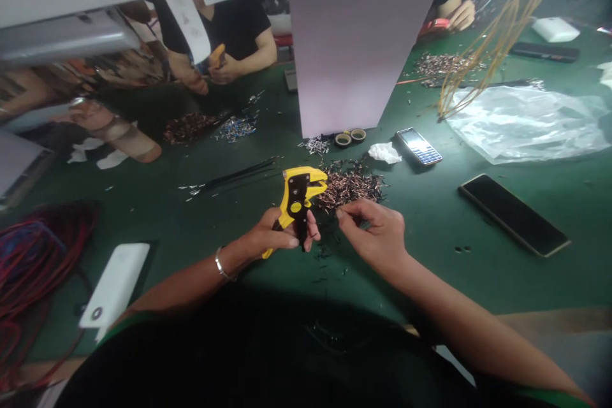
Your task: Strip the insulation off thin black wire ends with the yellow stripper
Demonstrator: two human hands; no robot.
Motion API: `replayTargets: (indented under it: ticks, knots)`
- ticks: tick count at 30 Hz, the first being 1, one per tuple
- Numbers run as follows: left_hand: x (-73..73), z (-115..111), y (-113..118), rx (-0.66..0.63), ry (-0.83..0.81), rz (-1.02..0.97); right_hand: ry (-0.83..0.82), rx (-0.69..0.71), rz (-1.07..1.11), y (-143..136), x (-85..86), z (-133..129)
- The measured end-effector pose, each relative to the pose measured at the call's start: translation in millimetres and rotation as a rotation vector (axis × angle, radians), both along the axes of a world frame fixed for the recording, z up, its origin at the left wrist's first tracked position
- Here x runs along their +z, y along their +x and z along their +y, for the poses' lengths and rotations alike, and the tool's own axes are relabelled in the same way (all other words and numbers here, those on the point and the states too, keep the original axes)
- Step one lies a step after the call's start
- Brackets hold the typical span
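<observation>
My left hand (272, 233) is wrapped round the handles of a yellow and black wire stripper (296, 194), whose jaws point right. Thumb and forefinger of my right hand (380, 233) are pinched together at the near edge of a pile of short wire pieces (354, 182) with black and copper-coloured parts. Whatever sits in that pinch is too small to make out. Small black scraps (325, 252) lie on the green table (478, 293) between my hands. Left of the stripper's head is a thin bundle of long black wires (234, 175) with pale tips.
A keypad phone (419, 145), a dark smartphone (514, 213) and a clear plastic bag (526, 121) lie to the right. Tape rolls (350, 137) sit before an upright panel (354, 44). Red cable coils (38, 261) and a white device (115, 284) are left. Co-workers' hands (224, 69) show across the table.
</observation>
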State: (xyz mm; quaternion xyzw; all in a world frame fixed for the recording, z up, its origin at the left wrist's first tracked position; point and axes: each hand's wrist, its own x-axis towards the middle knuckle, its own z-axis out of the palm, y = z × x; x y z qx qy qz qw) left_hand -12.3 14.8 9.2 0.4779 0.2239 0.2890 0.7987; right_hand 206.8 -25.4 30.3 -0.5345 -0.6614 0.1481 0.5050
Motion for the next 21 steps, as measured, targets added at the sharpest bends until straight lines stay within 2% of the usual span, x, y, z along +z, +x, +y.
replayTargets:
  ticks: [5, 12, 16, 21]
  knots:
    - [0.6, -3, 2, -0.031, 0.014, 0.05, 0.102, -0.006, -0.103, -3, -1.5, -3]
    - [7.2, -5, 7, -0.105, 0.146, 0.154, 0.168, 0.097, -0.099, -8, 0.7, -6]
    - [14.0, -7, 10, -0.103, 0.205, 0.204, 0.176, 0.143, -0.099, -12, 0.3, -8]
    - [17.8, -8, 13, -0.078, 0.288, 0.272, 0.188, 0.136, -0.095, -14, -0.8, -9]
